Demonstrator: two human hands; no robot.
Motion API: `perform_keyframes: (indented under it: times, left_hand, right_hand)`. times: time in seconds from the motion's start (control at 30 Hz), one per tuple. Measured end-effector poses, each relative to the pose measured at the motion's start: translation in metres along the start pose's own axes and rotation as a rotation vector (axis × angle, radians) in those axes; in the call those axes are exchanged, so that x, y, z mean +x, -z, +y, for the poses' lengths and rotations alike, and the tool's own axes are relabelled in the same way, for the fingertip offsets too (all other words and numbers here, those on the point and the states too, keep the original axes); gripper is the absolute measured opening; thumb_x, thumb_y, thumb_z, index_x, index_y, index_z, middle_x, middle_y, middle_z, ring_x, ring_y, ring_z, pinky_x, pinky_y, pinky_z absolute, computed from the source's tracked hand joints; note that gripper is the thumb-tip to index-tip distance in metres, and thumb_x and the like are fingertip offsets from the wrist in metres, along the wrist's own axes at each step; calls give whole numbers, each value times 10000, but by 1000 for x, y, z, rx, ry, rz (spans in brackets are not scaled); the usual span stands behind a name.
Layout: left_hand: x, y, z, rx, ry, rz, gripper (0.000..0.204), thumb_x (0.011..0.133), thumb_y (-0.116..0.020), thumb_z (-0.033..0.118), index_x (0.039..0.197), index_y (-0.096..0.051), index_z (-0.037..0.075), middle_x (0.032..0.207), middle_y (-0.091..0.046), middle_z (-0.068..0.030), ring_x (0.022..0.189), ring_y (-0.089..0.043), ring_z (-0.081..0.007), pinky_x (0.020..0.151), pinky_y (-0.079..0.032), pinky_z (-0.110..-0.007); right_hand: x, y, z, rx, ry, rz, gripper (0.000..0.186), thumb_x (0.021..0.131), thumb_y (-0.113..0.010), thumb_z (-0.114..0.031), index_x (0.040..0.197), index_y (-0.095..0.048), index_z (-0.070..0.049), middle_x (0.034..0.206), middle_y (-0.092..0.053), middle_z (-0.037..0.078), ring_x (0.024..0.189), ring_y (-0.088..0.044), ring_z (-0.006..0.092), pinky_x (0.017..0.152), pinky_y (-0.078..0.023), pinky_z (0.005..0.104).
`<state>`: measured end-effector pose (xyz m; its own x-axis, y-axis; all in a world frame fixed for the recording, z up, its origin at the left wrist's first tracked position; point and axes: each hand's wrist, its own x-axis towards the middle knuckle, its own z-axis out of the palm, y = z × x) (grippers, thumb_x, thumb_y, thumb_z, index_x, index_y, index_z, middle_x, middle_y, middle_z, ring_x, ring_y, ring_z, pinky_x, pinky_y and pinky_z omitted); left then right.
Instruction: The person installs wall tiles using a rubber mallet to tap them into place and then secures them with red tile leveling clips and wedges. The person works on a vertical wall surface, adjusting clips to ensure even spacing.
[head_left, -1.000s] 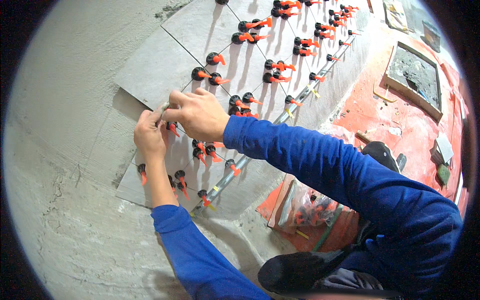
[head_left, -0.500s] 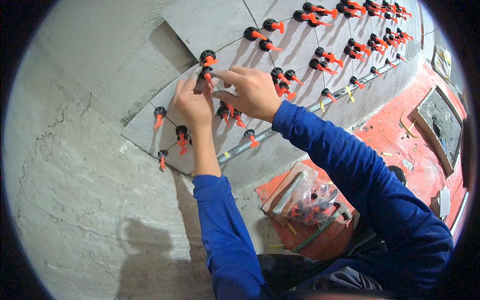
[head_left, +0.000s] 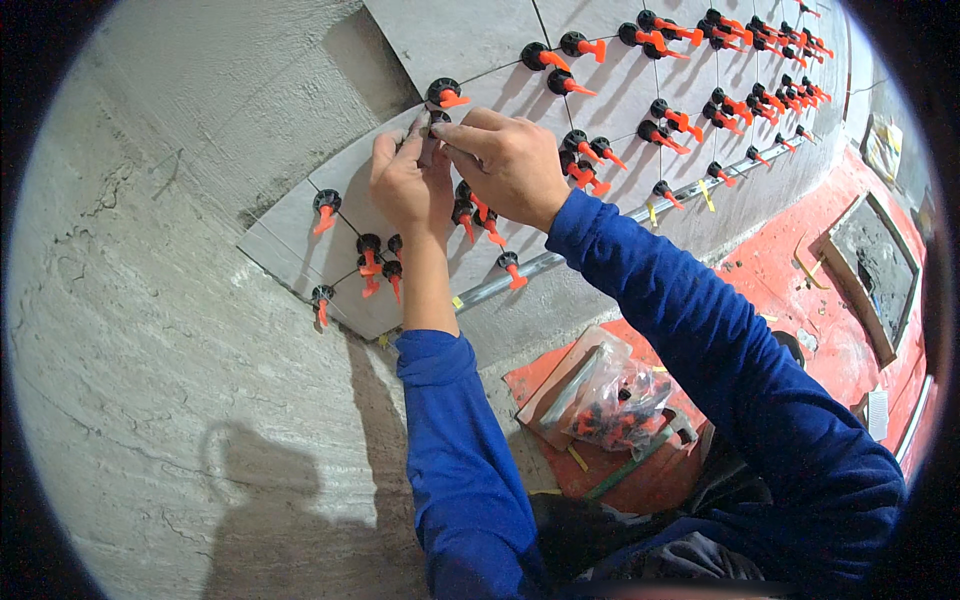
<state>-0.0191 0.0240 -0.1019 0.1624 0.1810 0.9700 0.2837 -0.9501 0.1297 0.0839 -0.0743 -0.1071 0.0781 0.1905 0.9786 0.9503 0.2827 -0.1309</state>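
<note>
My left hand [head_left: 412, 185] and my right hand [head_left: 505, 165] meet at the upper edge of a grey tiled strip [head_left: 295, 242], their fingers closed around a black tile-leveling clip [head_left: 439, 120]; the fingers hide most of it. Another clip with a red T-handle [head_left: 449, 96] sits just above them. More black-and-red clips [head_left: 325, 212] stand along the joints to the left, below and to the right. A bare, combed grey patch [head_left: 365, 60] borders the tile above my left hand.
A metal rail [head_left: 535, 268] runs along the tiles' lower edge. On red sheeting [head_left: 745, 275] lie a clear bag of clips [head_left: 630, 395], a green-handled tool [head_left: 625, 470] and, at right, a tray of grey mortar [head_left: 880, 260]. Rough concrete [head_left: 150, 380] fills the left, with my shadow on it.
The view has shifted, bringing more of the floor and shadow in. My fingers have closed further over the clip, hiding the red handle that showed between them half a second ago.
</note>
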Motion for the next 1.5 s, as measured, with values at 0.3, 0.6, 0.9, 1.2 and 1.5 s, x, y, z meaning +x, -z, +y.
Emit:
perform_keyframes:
  times: [0.3, 0.6, 0.9, 1.2, 1.5]
  left_hand:
    - [-2, -1, 3, -51, 0, 0, 328, 732, -720, 82, 1059, -728, 59, 889, -633, -109, 802, -624, -273, 667, -501, -364]
    - [-39, 24, 13, -101, 216, 161, 245, 785, -784, 87, 997, -698, -2, 864, -651, -85, 605, -565, -166, 519, -435, -273]
    - [-95, -3, 93, -282, 180, -126, 106, 827, -733, 81, 795, -652, 20, 751, -627, -69, 676, -597, -195, 584, -449, -315]
    - [-82, -25, 164, -548, 126, -338, 143, 811, -750, 105, 815, -652, 1, 731, -599, -87, 627, -546, -217, 576, -429, -306]
    - [-150, -82, 193, -621, 129, -579, 321, 909, -649, 255, 724, -547, 13, 615, -469, -139, 561, -477, -326, 536, -383, -398]
  right_hand:
    - [2, 6, -8, -83, -40, -74, 280, 822, -659, -241, 1093, -674, -172, 853, -622, 46, 676, -647, 285, 601, -508, 408]
    - [-79, 96, 4, -1, 148, -568, 334, 805, -706, -245, 1114, -629, -143, 917, -574, 62, 768, -631, 255, 637, -489, 389]
    - [-130, 174, 20, 208, 41, -791, 161, 817, -667, -195, 939, -625, -98, 849, -551, 79, 697, -622, 286, 625, -515, 414]
    - [-138, 202, 25, 311, 188, -905, 154, 821, -628, -237, 819, -574, -93, 755, -514, 66, 655, -628, 264, 581, -513, 399]
    - [-172, 218, 34, 105, 147, -1394, 265, 807, -651, -273, 1059, -676, -195, 862, -681, 80, 754, -691, 305, 653, -563, 449]
